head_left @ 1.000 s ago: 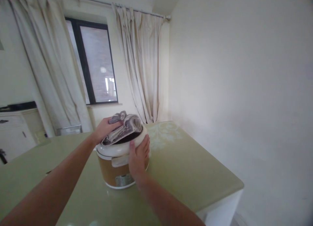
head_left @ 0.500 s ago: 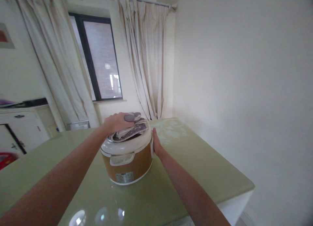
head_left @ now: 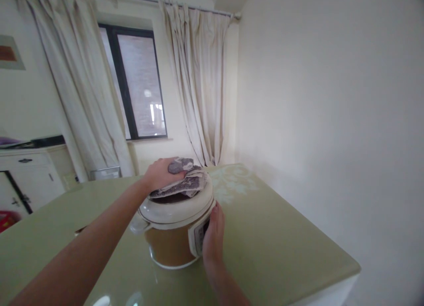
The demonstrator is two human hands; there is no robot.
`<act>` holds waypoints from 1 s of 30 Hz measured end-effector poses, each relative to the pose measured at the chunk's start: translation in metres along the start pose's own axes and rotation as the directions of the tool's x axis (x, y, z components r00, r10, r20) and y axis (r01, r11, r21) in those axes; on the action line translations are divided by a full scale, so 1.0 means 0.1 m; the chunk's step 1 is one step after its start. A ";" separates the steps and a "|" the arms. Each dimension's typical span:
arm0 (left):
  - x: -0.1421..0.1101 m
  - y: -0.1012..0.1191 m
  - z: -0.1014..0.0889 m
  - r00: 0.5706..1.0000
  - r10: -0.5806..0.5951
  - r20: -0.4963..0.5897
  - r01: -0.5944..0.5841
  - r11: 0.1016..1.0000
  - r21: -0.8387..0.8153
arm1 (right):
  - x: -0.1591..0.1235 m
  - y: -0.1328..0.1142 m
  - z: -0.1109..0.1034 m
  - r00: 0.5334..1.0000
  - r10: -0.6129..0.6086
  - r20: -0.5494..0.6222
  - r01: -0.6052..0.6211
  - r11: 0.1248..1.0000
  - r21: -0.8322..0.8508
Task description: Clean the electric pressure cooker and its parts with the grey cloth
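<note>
Cooker (head_left: 172, 245), one, is standing at lower centre of the frame on a green surface (head_left: 281, 239), left hand (head_left: 164, 173) gripping a bunched cloth (head_left: 195, 182) on its top, right hand (head_left: 213, 237) lying open against its side, cloth work seemingly being unfinished, the share done not showing.

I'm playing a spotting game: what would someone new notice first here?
Probably the round white-and-tan cooker on the green table, with the left hand holding a crumpled gray cloth on top and the right hand at its side. Behind it, a dark-framed window stands out between pale curtains.
</note>
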State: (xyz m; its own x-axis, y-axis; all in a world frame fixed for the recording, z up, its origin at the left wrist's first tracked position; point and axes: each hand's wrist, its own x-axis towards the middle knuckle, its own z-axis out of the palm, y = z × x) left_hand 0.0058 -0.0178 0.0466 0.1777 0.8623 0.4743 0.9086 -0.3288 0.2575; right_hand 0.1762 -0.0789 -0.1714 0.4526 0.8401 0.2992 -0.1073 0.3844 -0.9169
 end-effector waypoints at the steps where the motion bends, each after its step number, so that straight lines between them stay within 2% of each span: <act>1: 0.03 -0.02 0.02 1.000 0.013 -0.005 -0.013 1.000 -0.007 | -0.13 0.00 0.00 0.999 0.027 -0.038 -0.027 0.999 -0.023; 3: 0.11 -0.04 0.08 1.000 0.026 -0.014 -0.026 0.999 -0.023 | -0.36 0.01 -0.01 0.997 0.055 -0.059 -0.058 0.997 -0.052; 5: 0.20 -0.05 0.14 1.000 0.019 -0.022 -0.020 0.999 -0.041 | -0.53 0.05 -0.02 0.999 0.030 -0.020 -0.031 0.998 -0.060; 7: 0.28 -0.05 0.22 0.999 -0.006 -0.036 0.005 0.999 -0.047 | -0.58 0.07 -0.04 0.999 -0.005 0.041 0.008 0.999 -0.053; 10: 0.31 -0.03 0.31 0.995 -0.065 -0.078 0.064 0.998 -0.016 | -0.37 -0.06 -0.08 0.994 -0.075 0.079 0.079 0.996 -0.049; 13: 0.17 -0.01 0.35 0.989 -0.077 -0.129 0.081 0.996 0.031 | 0.17 -0.49 -0.09 0.967 -0.256 -0.015 0.255 0.966 -0.036; 15: -0.03 -0.01 0.35 0.984 -0.041 -0.175 0.050 0.998 0.049 | 0.65 -0.87 0.00 0.902 -0.431 -0.035 0.431 0.902 -0.007; 16: -0.16 -0.01 0.35 0.979 -0.024 -0.204 0.035 0.998 0.053 | 0.91 -1.06 0.09 0.866 -0.499 0.020 0.499 0.867 0.012; 18: -0.45 -0.01 0.37 0.962 0.003 -0.274 0.010 0.999 0.046 | 1.40 -1.35 0.34 0.768 -0.599 0.227 0.607 0.794 0.042; 19: -0.60 -0.02 0.42 0.949 0.021 -0.313 -0.009 0.999 0.039 | 1.60 -1.43 0.50 0.692 -0.619 0.371 0.652 0.757 0.048; 21: -0.93 -0.06 0.58 0.914 0.081 -0.398 -0.077 0.997 0.026 | 1.91 -1.44 0.82 0.552 -0.560 0.618 0.685 0.727 0.047; 23: -1.24 -0.15 0.85 0.887 0.130 -0.442 -0.135 0.991 0.021 | 2.04 -1.31 1.09 0.459 -0.400 0.794 0.674 0.738 -0.018; 24: -1.37 -0.22 1.00 0.869 0.099 -0.485 -0.113 0.994 0.001 | 2.06 -1.22 1.18 0.439 -0.312 0.843 0.658 0.751 -0.064; 26: -1.53 -0.38 1.29 0.847 -0.077 -0.526 0.010 0.992 -0.130 | 2.02 -1.04 1.28 0.428 -0.189 0.884 0.616 0.777 -0.132; 27: -1.55 -0.47 1.41 0.837 -0.212 -0.505 0.103 0.967 -0.234 | 2.00 -0.96 1.29 0.432 -0.167 0.886 0.598 0.789 -0.143; 29: -1.49 -0.62 1.53 0.782 -0.479 -0.397 0.283 0.842 -0.459 | 1.96 -0.88 1.27 0.435 -0.171 0.884 0.575 0.808 -0.127; 30: -1.43 -0.68 1.55 0.754 -0.556 -0.350 0.331 0.781 -0.529 | 1.96 -0.87 1.25 0.437 -0.181 0.881 0.570 0.813 -0.116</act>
State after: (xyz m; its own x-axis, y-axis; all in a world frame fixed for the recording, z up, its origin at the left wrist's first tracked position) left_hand -0.0225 -0.0591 -0.1689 -0.5038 0.6983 0.5085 0.5685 -0.1751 0.8038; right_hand 0.1631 0.1002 0.0000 -0.5632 0.6348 0.5290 0.2735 0.7473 -0.6056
